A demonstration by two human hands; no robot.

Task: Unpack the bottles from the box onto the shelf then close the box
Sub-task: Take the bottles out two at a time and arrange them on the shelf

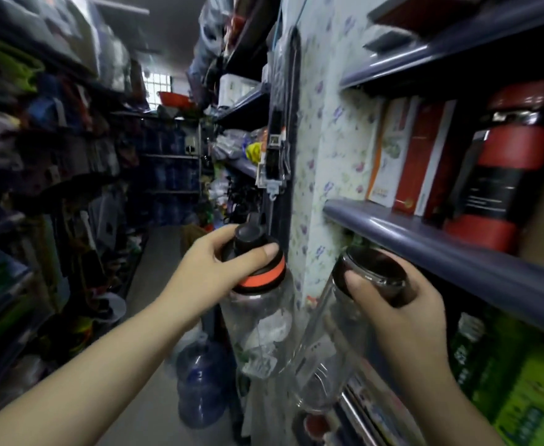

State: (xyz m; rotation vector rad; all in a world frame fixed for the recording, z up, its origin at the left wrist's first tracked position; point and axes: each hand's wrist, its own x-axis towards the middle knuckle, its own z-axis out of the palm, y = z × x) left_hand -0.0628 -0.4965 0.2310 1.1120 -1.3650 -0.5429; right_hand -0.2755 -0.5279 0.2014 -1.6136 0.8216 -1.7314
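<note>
Fingers (266, 252) of our left hand (206, 272) wrap the black-and-orange lid of a clear plastic bottle (261, 329); our right hand (399, 304) grips a dark-capped clear bottle (338, 342), both held just below the blue-grey shelf edge (425, 246).

Boxes (415, 156) and a red cylinder (502, 175) crowd the shelf (425, 243) — front lip bare.
</note>
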